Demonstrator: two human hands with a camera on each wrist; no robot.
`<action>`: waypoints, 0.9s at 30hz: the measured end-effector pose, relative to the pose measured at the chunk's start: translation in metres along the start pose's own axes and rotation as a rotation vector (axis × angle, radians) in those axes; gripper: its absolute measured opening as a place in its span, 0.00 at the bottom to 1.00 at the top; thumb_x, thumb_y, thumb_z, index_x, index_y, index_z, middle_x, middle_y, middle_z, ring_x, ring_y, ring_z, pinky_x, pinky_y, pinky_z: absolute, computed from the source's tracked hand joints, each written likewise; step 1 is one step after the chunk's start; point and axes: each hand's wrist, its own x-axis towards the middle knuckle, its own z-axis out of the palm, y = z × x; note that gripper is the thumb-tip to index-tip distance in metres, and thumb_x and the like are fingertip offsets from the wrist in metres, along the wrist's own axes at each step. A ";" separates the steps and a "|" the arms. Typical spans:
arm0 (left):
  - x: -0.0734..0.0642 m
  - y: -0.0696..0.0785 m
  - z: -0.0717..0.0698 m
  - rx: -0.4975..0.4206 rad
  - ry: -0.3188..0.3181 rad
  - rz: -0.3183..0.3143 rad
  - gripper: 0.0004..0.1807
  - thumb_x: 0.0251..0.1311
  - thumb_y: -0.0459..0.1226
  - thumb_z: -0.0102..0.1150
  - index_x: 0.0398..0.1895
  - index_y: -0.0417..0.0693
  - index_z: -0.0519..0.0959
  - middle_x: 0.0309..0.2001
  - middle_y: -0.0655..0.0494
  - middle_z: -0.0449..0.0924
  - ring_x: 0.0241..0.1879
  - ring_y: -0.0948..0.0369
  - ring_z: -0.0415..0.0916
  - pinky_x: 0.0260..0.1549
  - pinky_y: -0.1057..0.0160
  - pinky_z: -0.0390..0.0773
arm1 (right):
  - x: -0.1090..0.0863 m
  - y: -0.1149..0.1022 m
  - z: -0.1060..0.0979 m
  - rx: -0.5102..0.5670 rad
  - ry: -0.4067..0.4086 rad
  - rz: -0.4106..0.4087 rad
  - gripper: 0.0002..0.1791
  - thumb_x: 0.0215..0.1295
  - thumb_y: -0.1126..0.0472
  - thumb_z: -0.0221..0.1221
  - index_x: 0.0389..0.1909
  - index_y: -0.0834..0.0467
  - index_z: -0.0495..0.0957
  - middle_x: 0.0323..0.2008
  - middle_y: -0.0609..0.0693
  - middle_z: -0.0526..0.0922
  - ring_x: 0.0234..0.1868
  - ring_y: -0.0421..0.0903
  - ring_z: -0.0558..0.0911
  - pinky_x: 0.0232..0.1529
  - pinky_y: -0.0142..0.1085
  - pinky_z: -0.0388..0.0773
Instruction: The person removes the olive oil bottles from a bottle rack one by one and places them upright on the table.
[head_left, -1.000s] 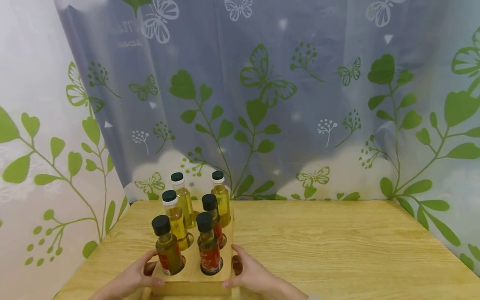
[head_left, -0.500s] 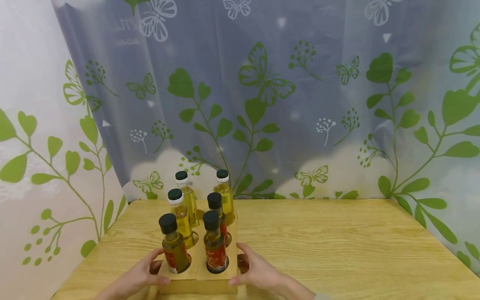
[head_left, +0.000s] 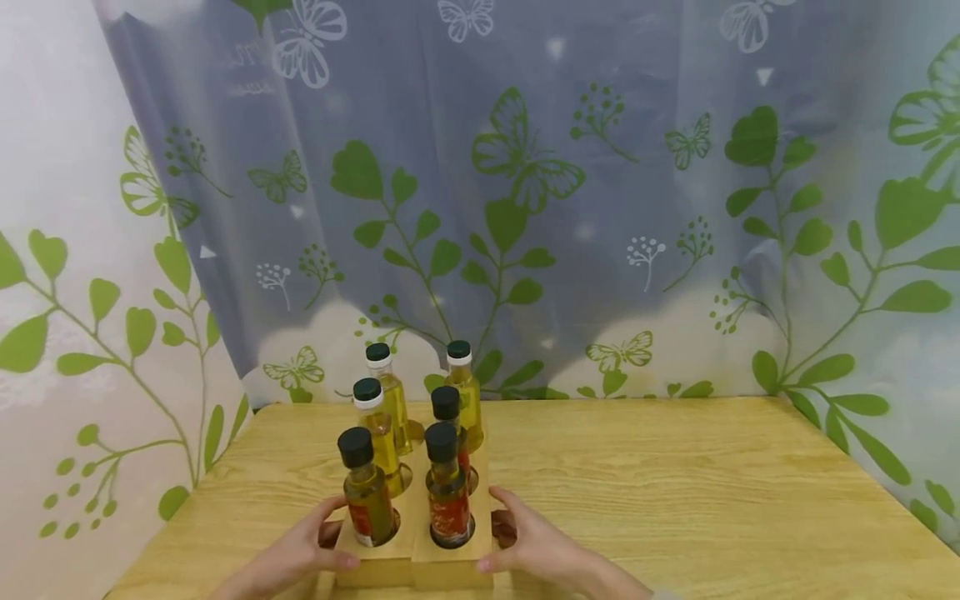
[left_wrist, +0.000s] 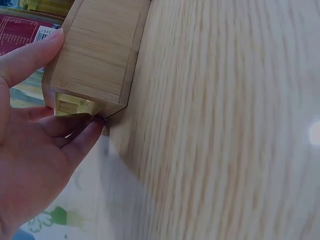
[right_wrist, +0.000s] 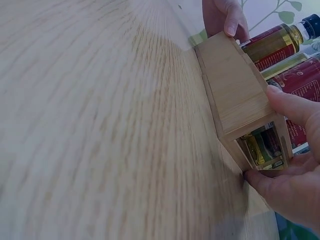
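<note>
Wooden bottle rack (head_left: 413, 533) slid right, six oil bottles (head_left: 448, 510) seated; left hand (head_left: 309, 542) and right hand (head_left: 536, 542) curl round it, unreleased.

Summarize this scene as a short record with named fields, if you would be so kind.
Container: wooden holder
Contents: three black-capped bottles, three green-capped bottles with white neck bands
Left hand: grips the holder's left side, thumb at the near edge
Right hand: grips the holder's right side, thumb at the near edge
Surface: wood-grain table
Backdrop: curtain printed with green leaves and butterflies
</note>
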 end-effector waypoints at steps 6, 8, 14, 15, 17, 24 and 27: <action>0.006 0.005 0.007 0.011 0.001 -0.017 0.47 0.57 0.33 0.61 0.65 0.22 0.38 0.53 0.35 0.73 0.53 0.50 0.70 0.51 0.49 0.67 | -0.006 0.002 -0.009 0.019 -0.002 0.006 0.54 0.53 0.62 0.68 0.70 0.70 0.41 0.60 0.73 0.63 0.61 0.64 0.65 0.58 0.53 0.64; 0.009 0.007 0.009 0.003 -0.007 -0.028 0.48 0.57 0.33 0.61 0.65 0.22 0.37 0.48 0.40 0.76 0.48 0.53 0.72 0.49 0.51 0.68 | -0.009 0.003 -0.013 0.023 -0.003 0.005 0.54 0.53 0.61 0.68 0.70 0.70 0.40 0.60 0.73 0.63 0.60 0.65 0.66 0.58 0.53 0.64; 0.018 0.011 0.018 -0.020 -0.023 -0.029 0.48 0.57 0.33 0.61 0.66 0.24 0.36 0.34 0.52 0.75 0.35 0.60 0.68 0.42 0.60 0.67 | -0.016 0.006 -0.022 0.001 -0.002 -0.016 0.55 0.53 0.58 0.68 0.70 0.71 0.40 0.60 0.75 0.61 0.61 0.66 0.64 0.59 0.54 0.63; 0.019 0.011 0.019 -0.022 -0.024 -0.031 0.48 0.57 0.34 0.61 0.67 0.24 0.37 0.33 0.52 0.75 0.35 0.60 0.68 0.42 0.60 0.67 | -0.018 0.007 -0.023 0.000 -0.003 -0.017 0.55 0.53 0.58 0.68 0.70 0.71 0.40 0.60 0.75 0.61 0.61 0.66 0.64 0.59 0.54 0.63; 0.020 0.012 0.022 -0.021 -0.025 -0.032 0.49 0.57 0.34 0.62 0.67 0.25 0.37 0.34 0.52 0.75 0.36 0.60 0.68 0.43 0.60 0.67 | -0.020 0.007 -0.026 -0.001 -0.005 -0.012 0.55 0.53 0.58 0.68 0.70 0.70 0.39 0.60 0.75 0.61 0.61 0.67 0.64 0.59 0.54 0.63; 0.027 0.015 0.031 -0.029 -0.033 -0.033 0.49 0.56 0.35 0.62 0.67 0.27 0.38 0.30 0.56 0.70 0.32 0.60 0.67 0.42 0.57 0.66 | -0.030 0.007 -0.035 0.007 -0.001 0.007 0.54 0.55 0.58 0.66 0.70 0.70 0.38 0.60 0.75 0.60 0.61 0.67 0.64 0.58 0.54 0.63; 0.032 0.017 0.036 -0.025 -0.033 -0.030 0.49 0.55 0.34 0.63 0.68 0.27 0.38 0.35 0.54 0.73 0.36 0.59 0.70 0.46 0.52 0.67 | -0.035 0.007 -0.039 0.004 0.014 0.015 0.54 0.55 0.59 0.66 0.70 0.70 0.38 0.61 0.76 0.60 0.61 0.67 0.63 0.58 0.55 0.63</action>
